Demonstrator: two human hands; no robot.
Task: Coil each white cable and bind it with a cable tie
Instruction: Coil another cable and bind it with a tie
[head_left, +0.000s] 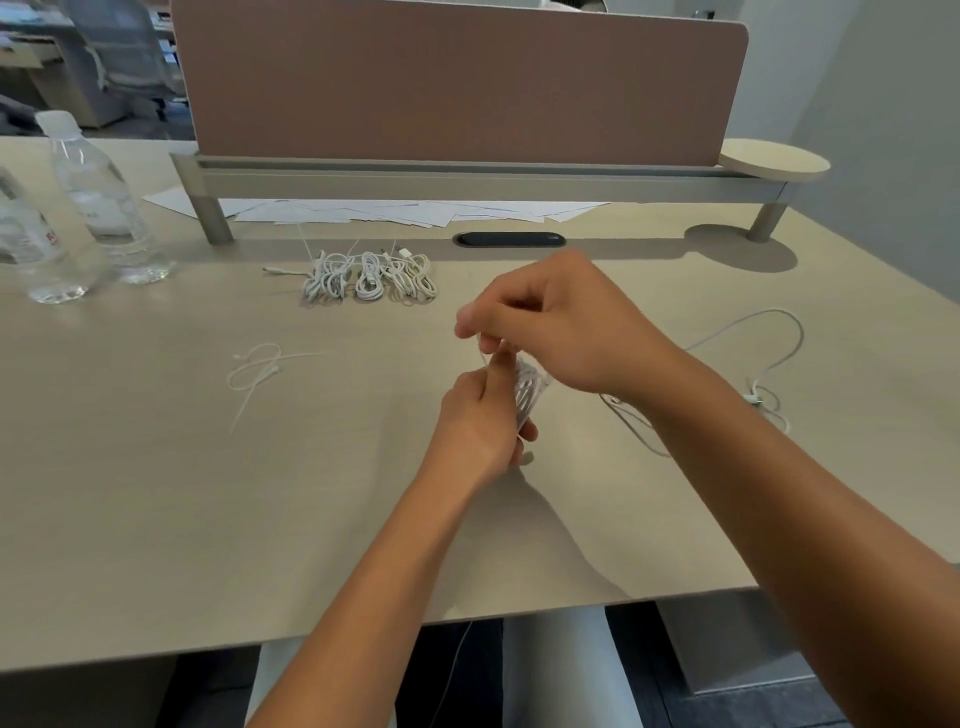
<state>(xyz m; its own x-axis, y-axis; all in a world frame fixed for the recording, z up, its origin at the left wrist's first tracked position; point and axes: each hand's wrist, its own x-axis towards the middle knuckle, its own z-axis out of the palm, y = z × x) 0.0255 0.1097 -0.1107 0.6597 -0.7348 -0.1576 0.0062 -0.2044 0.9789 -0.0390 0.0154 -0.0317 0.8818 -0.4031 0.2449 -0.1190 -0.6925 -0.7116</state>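
Both hands (480, 415) (550, 322) grip a coiled cable (527, 389) (blurred); tie unclear

Nothing here reads clearly: the clear plastic water bottle (23, 249) at the table's left edge carries a red-printed label, too blurred to make out.

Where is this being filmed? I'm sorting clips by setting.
Probably an open-plan office: a desk with a fabric divider screen, a cable port, and an office chair behind.
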